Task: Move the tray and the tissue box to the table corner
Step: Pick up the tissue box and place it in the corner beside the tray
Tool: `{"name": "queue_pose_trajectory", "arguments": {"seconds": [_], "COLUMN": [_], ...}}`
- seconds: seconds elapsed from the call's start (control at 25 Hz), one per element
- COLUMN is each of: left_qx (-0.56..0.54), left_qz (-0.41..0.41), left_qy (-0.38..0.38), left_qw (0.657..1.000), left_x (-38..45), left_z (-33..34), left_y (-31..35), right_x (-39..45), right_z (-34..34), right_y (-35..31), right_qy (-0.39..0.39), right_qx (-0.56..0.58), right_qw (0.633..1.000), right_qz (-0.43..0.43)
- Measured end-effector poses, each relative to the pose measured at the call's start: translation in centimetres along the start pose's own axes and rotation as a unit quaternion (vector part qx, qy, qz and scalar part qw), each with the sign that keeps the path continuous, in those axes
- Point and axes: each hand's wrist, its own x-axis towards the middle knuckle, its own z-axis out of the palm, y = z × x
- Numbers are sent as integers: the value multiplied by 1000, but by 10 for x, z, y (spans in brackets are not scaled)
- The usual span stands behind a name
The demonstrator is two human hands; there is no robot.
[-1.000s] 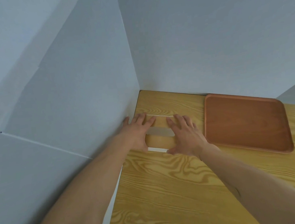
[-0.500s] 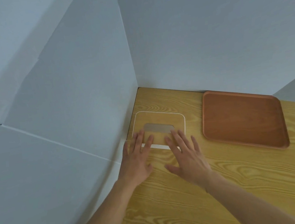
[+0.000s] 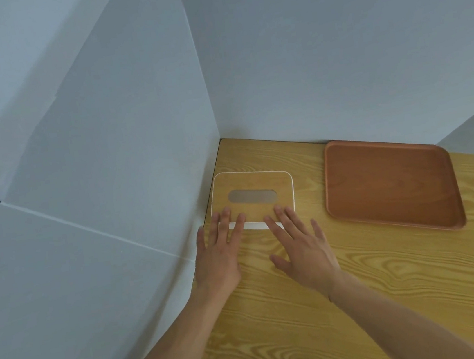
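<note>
Both hands flat, fingers spread, gripping nothing. Left hand (image 3: pixel 218 253) and right hand (image 3: pixel 302 249) have only their fingertips (image 3: pixel 225 215) over the near edge of the tissue box (image 3: pixel 252 197), at 12 o'clock from the palms; whether they press it, cannot tell. Forearms run back to 6 o'clock, wrists low over the table (image 3: pixel 354 309).

Box sits against the left wall (image 3: pixel 128 194), a bit short of the corner at 12. Tray (image 3: pixel 388 184) lies at 3 o'clock of the box, apart from it, near the back wall.

Advice: push evenly with both hands so the box doesn't yaw; keep it sliding along the wall, no lifting.
</note>
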Motion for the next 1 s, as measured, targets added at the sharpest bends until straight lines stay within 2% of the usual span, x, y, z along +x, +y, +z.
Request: {"name": "queue_pose_trajectory", "arguments": {"seconds": [1.0], "left_qx": [24], "left_qz": [-31], "left_qy": [-91], "left_qw": [995], "left_x": [103], "left_z": [-62], "left_y": [0], "right_x": [94], "right_z": [-47], "right_y": [10], "right_qy": [-71], "right_qx": [22], "right_qw": [996], "right_qz": [38]}}
